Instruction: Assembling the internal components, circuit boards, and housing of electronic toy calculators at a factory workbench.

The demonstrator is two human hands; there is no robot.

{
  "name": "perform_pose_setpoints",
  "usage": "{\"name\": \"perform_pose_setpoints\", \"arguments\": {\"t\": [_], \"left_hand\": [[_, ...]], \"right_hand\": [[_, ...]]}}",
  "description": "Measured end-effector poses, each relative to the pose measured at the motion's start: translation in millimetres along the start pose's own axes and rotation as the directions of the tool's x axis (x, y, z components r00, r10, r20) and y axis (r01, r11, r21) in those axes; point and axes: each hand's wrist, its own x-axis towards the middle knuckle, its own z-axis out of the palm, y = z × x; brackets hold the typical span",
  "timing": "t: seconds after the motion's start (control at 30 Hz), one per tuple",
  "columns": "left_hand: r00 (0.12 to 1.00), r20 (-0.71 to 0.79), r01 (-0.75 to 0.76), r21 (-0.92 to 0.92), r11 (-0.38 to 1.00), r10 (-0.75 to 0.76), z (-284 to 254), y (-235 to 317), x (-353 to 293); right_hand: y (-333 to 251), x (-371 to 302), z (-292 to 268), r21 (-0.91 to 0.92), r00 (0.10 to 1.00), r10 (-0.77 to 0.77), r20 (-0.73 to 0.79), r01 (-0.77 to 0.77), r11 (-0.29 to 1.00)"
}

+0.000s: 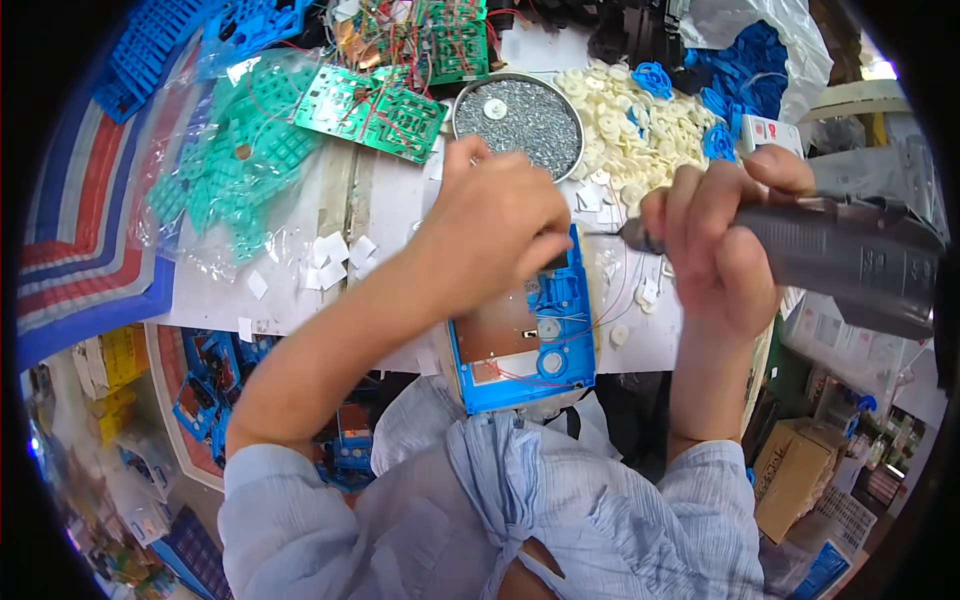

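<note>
My right hand (725, 235) is wrapped round a dark grey electric screwdriver (845, 255), held level with its thin bit pointing left. The bit's tip reaches the upper right edge of a blue plastic casing (575, 300). Inside that casing lie a brown board (485, 325), a round white part and thin red wires. Above the casing's upper half, my left hand (500, 215) is closed with its fingers curled. What it holds, if anything, is hidden. Just beyond it stands a round metal dish (581, 135) full of small screws (535, 115).
Cream plastic pieces (640, 130) lie heaped right of the dish, with blue cord-like bundles (720, 140) beside them. Green circuit boards (375, 115) and a clear bag of green keypads (235, 160) are at the far left. White squares (325, 262) are scattered nearby. Blue casings (205, 390) sit lower left.
</note>
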Motion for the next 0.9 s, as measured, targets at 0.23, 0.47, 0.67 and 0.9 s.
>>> {"name": "perform_pose_setpoints", "arguments": {"t": [0.23,0.47,0.67,0.9], "left_hand": [[0.991,-0.011,0.129,-0.187,0.974,-0.133,4,22,-24],[0.990,0.026,0.144,-0.169,0.975,-0.142,4,18,-30],[0.992,0.025,0.118,0.213,0.970,-0.126,4,19,-37],[0.987,-0.018,0.158,0.224,0.962,-0.158,12,20,-42]], "right_hand": [[-6,-13,20,0.082,1.000,0.025,-0.011,-0.024,0.996],[-1,-14,24,0.086,0.999,0.046,0.012,-0.047,0.995],[29,-15,19,0.071,0.988,0.005,-0.155,0.006,0.997],[51,-15,14,-0.003,0.971,0.103,-0.217,-0.106,0.994]]}}
